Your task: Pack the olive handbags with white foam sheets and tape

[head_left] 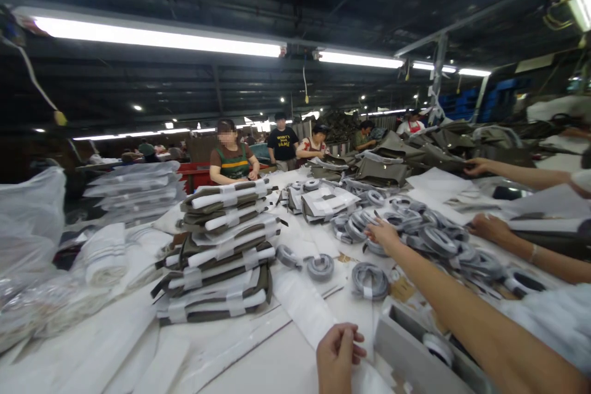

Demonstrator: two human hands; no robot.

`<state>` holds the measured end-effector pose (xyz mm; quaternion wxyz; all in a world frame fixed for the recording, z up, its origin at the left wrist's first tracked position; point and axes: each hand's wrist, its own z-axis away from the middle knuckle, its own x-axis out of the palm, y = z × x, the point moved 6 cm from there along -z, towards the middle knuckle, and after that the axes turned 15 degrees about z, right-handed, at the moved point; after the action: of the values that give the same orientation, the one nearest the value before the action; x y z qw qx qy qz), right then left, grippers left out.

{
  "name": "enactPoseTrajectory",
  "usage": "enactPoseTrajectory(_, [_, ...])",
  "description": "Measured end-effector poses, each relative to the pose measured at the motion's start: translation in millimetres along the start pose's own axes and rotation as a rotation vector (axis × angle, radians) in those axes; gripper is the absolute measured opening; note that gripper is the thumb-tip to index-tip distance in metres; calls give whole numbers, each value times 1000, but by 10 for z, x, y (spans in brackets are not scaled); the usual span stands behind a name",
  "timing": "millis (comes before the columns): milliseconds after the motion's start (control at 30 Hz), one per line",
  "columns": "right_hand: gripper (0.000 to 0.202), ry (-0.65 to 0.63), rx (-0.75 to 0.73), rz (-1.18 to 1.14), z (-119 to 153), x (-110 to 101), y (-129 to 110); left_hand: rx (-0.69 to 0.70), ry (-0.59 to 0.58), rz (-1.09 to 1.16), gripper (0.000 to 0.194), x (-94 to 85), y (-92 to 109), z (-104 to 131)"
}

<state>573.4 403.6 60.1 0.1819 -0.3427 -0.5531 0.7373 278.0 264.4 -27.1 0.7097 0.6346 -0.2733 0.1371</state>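
My left hand (340, 354) is low in the middle of the view, fingers loosely curled and apart, with nothing visible in it. It is over a strip of white wrapping sheet (302, 308). My right arm stretches forward, and my right hand (383, 235) is at a heap of coiled grey straps (438, 240). Its fingers are apart at the coils' edges; no firm grip shows. Nearer to me, a separate coiled strap (369, 281) with a white band lies on the table, with a smaller coil (320, 266) to its left.
A tall stack of wrapped dark-green bundles (221, 258) stands left of centre. A grey bin (406, 338) holding a white roll sits beneath my right arm. At right, a co-worker's hands (492, 228) reach over the table near dark-green bags (383, 166). Another person (233, 160) stands across the table.
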Motion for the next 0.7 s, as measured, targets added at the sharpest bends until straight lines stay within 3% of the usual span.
enactPoseTrajectory(333, [34, -3, 16, -29, 41, 181, 312, -97, -60, -69, 52, -23, 75, 73])
enactPoseTrajectory(700, [32, -56, -3, -13, 124, 626, 125, -27, 24, -1, 77, -37, -124, -67])
